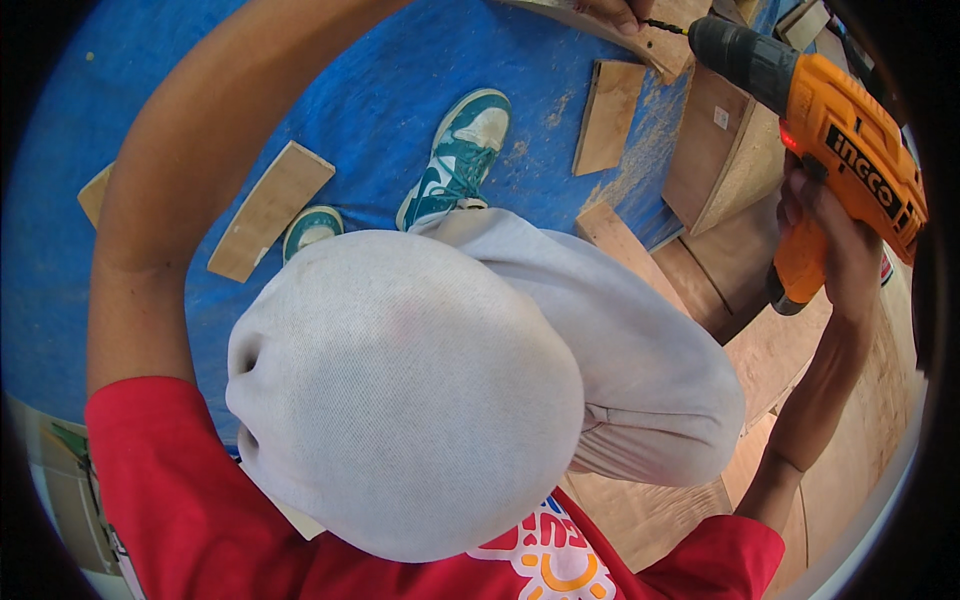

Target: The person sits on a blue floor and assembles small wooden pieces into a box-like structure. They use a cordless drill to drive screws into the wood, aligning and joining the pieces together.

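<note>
An orange and black power drill (835,150) sits at the far right of the scene, held in the air above stacked wooden boards. Its dark chuck points left and far, and its thin drill bit (662,25) touches the edge of a wooden piece (640,35) at the far edge of view. The right hand (830,235) is wrapped tight around the drill's handle, fingers closed on the grip, with the forearm coming up from the near right.

The left hand (610,10) is mostly cut off by the far edge; only its fingertips show, pressing down on the same wooden piece just beside the drill bit. Whether the fingers curl around the piece cannot be told. The left arm sweeps in a wide arc from the near left up to that far edge.

Sawdust (640,140) lies scattered on the blue floor covering (380,120) just below the wooden piece. Several flat wood offcuts lie on the blue covering: one small board (608,115) near the sawdust and a longer board (270,208) to the left. A stack of plywood boards (720,150) lies to the right, under the drill.

In the middle, the person's bent knees in light grey trousers (420,390) fill much of the view. Beyond them are two teal and white sneakers (455,160) planted on the blue covering. A red shirt (190,500) shows at the near edge.
</note>
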### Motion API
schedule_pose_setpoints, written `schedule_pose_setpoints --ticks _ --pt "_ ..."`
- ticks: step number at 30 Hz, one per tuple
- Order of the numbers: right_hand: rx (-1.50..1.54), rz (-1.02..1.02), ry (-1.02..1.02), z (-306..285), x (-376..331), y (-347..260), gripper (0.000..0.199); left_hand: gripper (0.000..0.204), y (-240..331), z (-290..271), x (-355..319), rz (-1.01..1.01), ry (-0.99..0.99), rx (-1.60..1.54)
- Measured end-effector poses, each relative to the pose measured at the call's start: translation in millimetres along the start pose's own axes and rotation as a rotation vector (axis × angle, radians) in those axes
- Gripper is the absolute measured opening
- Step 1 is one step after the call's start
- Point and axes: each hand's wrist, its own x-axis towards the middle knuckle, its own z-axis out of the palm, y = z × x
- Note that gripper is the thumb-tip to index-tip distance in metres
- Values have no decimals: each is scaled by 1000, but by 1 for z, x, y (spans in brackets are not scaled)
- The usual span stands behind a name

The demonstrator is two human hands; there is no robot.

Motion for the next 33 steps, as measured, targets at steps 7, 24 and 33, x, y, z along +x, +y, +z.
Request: schedule_pose_setpoints --ticks 7,24,33 --pt "-12 43 5 -1 -1 -2 30 24 4 -1 -2 -22 0 20" --pt "18 48 -5 5 1 -5 28 35 3 -5 -8 28 159 37" --pt "45 127 -20 8 5 -3 40 41 -11 61 -52 -37 670 -51"
